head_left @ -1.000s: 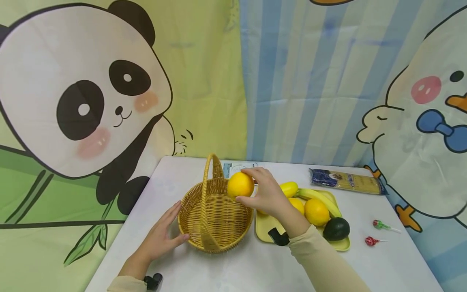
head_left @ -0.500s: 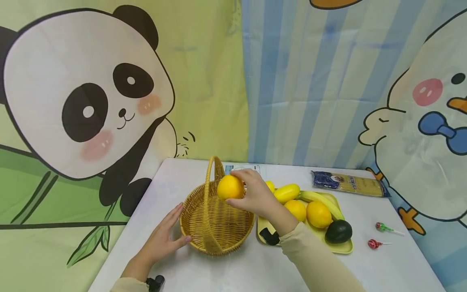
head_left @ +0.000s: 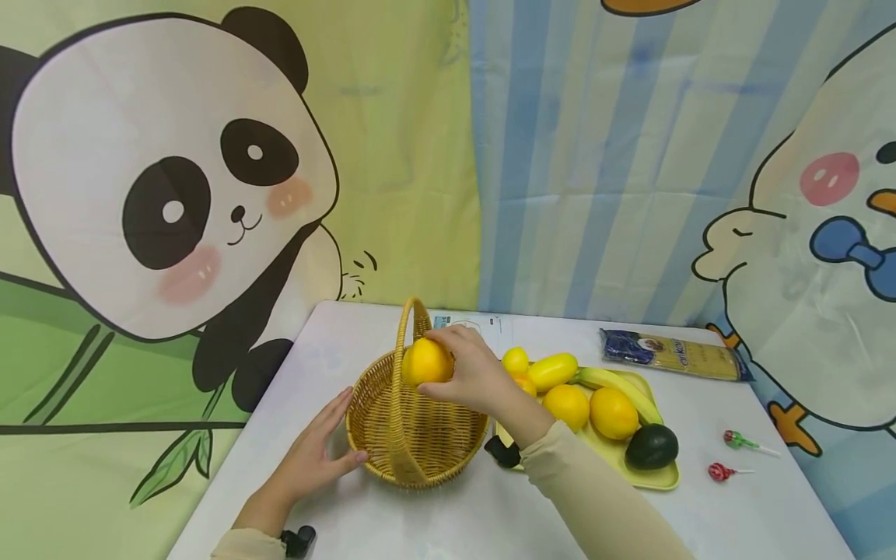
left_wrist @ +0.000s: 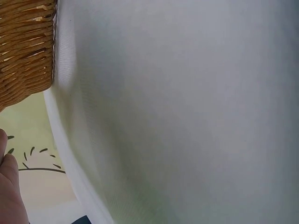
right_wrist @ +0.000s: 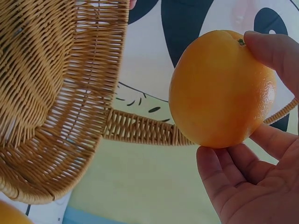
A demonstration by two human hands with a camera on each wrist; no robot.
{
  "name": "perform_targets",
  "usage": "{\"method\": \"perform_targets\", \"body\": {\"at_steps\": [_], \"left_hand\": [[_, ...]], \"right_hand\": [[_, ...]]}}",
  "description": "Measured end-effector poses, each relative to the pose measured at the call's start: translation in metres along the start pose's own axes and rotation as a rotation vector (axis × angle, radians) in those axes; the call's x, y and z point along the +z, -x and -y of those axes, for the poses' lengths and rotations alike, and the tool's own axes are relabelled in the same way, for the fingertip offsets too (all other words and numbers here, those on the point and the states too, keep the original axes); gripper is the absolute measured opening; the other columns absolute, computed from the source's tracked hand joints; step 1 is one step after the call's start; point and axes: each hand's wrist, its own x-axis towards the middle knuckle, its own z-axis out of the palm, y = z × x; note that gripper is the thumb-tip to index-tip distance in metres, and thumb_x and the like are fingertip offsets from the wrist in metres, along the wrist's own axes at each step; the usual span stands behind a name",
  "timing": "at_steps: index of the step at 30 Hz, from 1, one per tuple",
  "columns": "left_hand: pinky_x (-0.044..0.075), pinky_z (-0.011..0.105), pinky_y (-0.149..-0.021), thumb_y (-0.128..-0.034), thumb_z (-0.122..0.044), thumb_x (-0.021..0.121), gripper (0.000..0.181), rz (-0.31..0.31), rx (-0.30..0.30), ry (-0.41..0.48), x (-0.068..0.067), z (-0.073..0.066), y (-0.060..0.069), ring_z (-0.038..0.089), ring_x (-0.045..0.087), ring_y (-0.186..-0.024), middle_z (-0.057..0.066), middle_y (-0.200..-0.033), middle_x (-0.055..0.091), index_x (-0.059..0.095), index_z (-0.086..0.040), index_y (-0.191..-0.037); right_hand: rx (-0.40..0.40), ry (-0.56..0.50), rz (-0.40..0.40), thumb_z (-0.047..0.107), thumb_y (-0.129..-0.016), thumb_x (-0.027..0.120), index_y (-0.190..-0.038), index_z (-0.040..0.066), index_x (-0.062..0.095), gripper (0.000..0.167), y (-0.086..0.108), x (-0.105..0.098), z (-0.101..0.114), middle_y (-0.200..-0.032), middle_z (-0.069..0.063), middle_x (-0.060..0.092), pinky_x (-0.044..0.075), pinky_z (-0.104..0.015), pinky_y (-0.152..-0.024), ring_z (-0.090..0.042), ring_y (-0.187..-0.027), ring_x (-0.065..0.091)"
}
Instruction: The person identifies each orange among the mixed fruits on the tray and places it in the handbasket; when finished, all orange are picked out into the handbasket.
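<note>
My right hand [head_left: 467,372] grips an orange [head_left: 427,362] between thumb and fingers, above the wicker basket [head_left: 364,460] and beside its tall handle [head_left: 397,420]. In the right wrist view the orange [right_wrist: 219,88] shows its stem end near the thumb, with the basket [right_wrist: 93,60] at the left. My left hand [head_left: 308,459] lies at the basket's left side, fingers and thumb spread along the rim. Only part of that hand [left_wrist: 10,186] appears in the left wrist view, below the basket's wall [left_wrist: 25,46]. Inside the basket only woven bottom is visible.
Right of the basket a yellow tray [head_left: 661,476] bears several yellow and orange fruits, a banana [head_left: 623,386] and an avocado [head_left: 651,446]. A pasta packet [head_left: 675,354] lies behind it. Two lollipops [head_left: 721,471] are at the far right; a printed sheet [head_left: 490,325] is at the back.
My right hand has carried the orange leftward and slightly down, from over the basket's right rim to beside the handle. The left hand stays at the rim.
</note>
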Motion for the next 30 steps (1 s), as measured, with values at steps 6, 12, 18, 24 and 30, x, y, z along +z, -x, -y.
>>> {"method": "perform_targets", "body": {"at_steps": [6, 12, 18, 24, 30], "left_hand": [[0.036, 0.072, -0.118, -0.0826, -0.055, 0.084, 0.107, -0.005, -0.003, -0.001, -0.001, 0.002, 0.000, 0.041, 0.034, -0.157, 0.006, -0.174, 0.028, 0.028, -0.022, -0.167], [0.037, 0.070, -0.119, -0.0829, -0.052, 0.085, 0.105, -0.015, 0.024, 0.002, 0.000, 0.001, -0.001, 0.039, 0.035, -0.156, 0.003, -0.174, 0.028, 0.029, -0.020, -0.167], [0.038, 0.069, -0.119, -0.0821, -0.051, 0.086, 0.104, -0.034, 0.050, 0.004, 0.000, 0.000, 0.000, 0.039, 0.037, -0.155, 0.003, -0.173, 0.031, 0.033, -0.017, -0.165], [0.038, 0.068, -0.119, -0.0824, -0.051, 0.086, 0.105, -0.024, 0.043, 0.004, 0.002, 0.001, 0.000, 0.038, 0.036, -0.156, 0.000, -0.174, 0.029, 0.032, -0.017, -0.166], [0.037, 0.068, -0.119, -0.0828, -0.056, 0.084, 0.105, -0.016, 0.016, 0.007, 0.001, 0.000, 0.000, 0.037, 0.035, -0.157, 0.001, -0.173, 0.030, 0.031, -0.020, -0.166]], "right_hand": [[-0.004, 0.014, 0.027, 0.041, -0.079, 0.090, -0.147, 0.019, 0.058, 0.079, -0.007, 0.009, 0.000, -0.143, -0.001, 0.059, 0.056, -0.040, -0.102, -0.022, -0.128, 0.054], [0.002, 0.018, 0.041, 0.041, -0.077, 0.091, -0.147, 0.018, 0.059, 0.080, -0.013, 0.019, -0.001, -0.144, -0.001, 0.059, 0.056, -0.036, -0.101, -0.022, -0.128, 0.055], [0.001, 0.032, 0.070, 0.042, -0.077, 0.091, -0.145, 0.018, 0.059, 0.079, -0.021, 0.029, -0.001, -0.142, -0.002, 0.060, 0.055, -0.037, -0.102, -0.021, -0.128, 0.055], [0.008, 0.066, 0.114, 0.042, -0.078, 0.090, -0.148, 0.018, 0.058, 0.080, -0.024, 0.037, -0.002, -0.143, -0.002, 0.060, 0.055, -0.038, -0.106, -0.022, -0.133, 0.054], [0.000, 0.101, 0.137, 0.038, -0.078, 0.090, -0.149, 0.011, 0.057, 0.083, -0.028, 0.048, -0.004, -0.144, -0.007, 0.060, 0.053, -0.041, -0.112, -0.025, -0.132, 0.055]]}}
